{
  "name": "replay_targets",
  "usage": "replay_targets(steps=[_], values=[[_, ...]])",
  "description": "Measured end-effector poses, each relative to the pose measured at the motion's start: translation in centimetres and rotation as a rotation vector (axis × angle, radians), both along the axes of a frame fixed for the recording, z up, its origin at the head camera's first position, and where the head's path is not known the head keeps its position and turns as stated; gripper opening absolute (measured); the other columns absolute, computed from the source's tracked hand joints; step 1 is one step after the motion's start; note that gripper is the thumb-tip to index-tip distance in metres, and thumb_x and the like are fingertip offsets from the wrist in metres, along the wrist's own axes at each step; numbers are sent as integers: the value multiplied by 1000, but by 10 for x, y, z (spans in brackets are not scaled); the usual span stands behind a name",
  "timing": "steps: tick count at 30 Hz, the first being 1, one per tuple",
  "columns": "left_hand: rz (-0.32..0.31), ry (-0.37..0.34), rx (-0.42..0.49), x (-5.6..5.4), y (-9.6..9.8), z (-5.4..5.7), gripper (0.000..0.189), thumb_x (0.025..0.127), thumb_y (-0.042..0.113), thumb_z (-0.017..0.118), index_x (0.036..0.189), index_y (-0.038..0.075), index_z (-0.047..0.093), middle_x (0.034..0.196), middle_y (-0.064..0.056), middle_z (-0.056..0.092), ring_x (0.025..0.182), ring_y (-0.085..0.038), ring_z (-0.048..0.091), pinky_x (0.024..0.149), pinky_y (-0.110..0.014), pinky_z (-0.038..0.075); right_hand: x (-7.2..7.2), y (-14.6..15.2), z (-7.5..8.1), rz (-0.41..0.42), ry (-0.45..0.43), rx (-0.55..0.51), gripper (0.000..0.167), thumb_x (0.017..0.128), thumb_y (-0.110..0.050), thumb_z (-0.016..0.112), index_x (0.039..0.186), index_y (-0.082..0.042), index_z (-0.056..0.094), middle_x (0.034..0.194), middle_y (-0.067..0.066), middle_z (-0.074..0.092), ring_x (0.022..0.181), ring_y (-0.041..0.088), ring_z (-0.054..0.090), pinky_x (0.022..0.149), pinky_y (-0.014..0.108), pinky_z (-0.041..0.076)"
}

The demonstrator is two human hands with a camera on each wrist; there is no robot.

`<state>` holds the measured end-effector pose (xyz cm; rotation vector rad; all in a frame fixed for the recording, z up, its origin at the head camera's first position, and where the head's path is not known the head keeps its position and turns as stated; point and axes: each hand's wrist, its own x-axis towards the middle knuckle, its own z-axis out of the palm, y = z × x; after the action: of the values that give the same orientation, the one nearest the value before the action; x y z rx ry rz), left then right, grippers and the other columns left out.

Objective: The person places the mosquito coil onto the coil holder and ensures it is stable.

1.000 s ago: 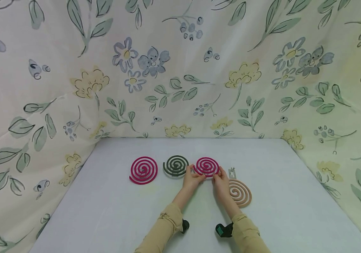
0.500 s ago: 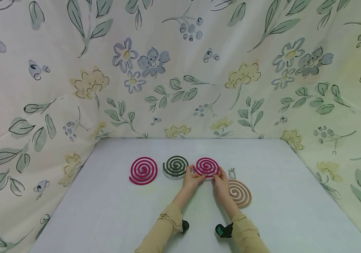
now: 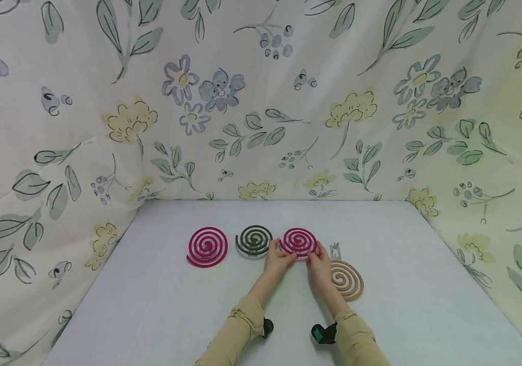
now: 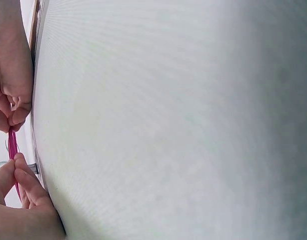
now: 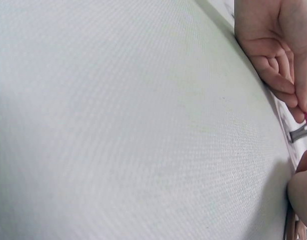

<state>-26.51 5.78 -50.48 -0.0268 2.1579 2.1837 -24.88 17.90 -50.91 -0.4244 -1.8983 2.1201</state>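
Both hands hold a magenta mosquito coil [image 3: 298,240] at its near edge, and its spiral faces the head camera. On its left side my left hand [image 3: 277,260] pinches the rim between thumb and fingers. My right hand [image 3: 320,264] grips the opposite side the same way. The left wrist view catches the coil edge-on, a thin magenta strip [image 4: 12,145] between the fingertips of the two hands, raised off the tabletop. Part of a grey metal piece [image 5: 298,133] shows behind the coil in the right wrist view.
A dark green coil [image 3: 254,240] sits just left of my left hand, and another magenta coil [image 3: 208,247] lies farther left. A tan coil [image 3: 352,280] is partly covered by my right wrist. Behind it is a small metal stand [image 3: 336,250]. Floral cloth [image 3: 261,127] surrounds the white table [image 3: 151,305].
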Motion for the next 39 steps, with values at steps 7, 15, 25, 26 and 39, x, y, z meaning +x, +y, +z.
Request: replay_targets(steps=[7, 15, 25, 26, 39], values=[[-3, -3, 18, -1, 0, -1, 68, 79, -4, 70, 137, -5, 34, 75, -19, 66, 57, -4, 56, 61, -22, 52, -2, 0, -3, -15, -8, 25, 55, 87, 6, 42, 141, 13, 29, 81, -3, 45, 64, 0, 43, 61, 12, 38], [0, 11, 19, -1, 1, -1, 68, 79, -4, 70, 137, -6, 34, 70, -14, 65, 57, -3, 55, 61, -22, 52, -1, -2, -3, -20, -30, 48, 55, 88, 5, 43, 142, 11, 30, 79, -5, 43, 64, 0, 42, 61, 12, 38], [2, 1, 8, -2, 1, -1, 68, 79, -4, 70, 136, -6, 34, 69, -12, 65, 55, -3, 54, 60, -20, 51, -1, -1, -2, -20, -18, 34, 55, 88, 5, 42, 141, 12, 30, 78, -4, 41, 64, 1, 41, 60, 12, 37], [2, -1, 5, -2, 1, -1, 68, 79, -4, 70, 137, -6, 34, 70, -13, 65, 56, -3, 54, 60, -20, 51, -1, -2, -2, -20, -18, 34, 55, 88, 5, 42, 141, 12, 29, 77, -4, 41, 63, 1, 41, 60, 12, 37], [-2, -11, 6, -3, 1, 0, 68, 79, -3, 71, 136, -5, 35, 68, -9, 64, 55, -3, 54, 59, -20, 50, -1, -2, -1, -22, -31, 48, 55, 88, 5, 43, 142, 11, 30, 77, -4, 41, 62, 1, 41, 60, 13, 37]])
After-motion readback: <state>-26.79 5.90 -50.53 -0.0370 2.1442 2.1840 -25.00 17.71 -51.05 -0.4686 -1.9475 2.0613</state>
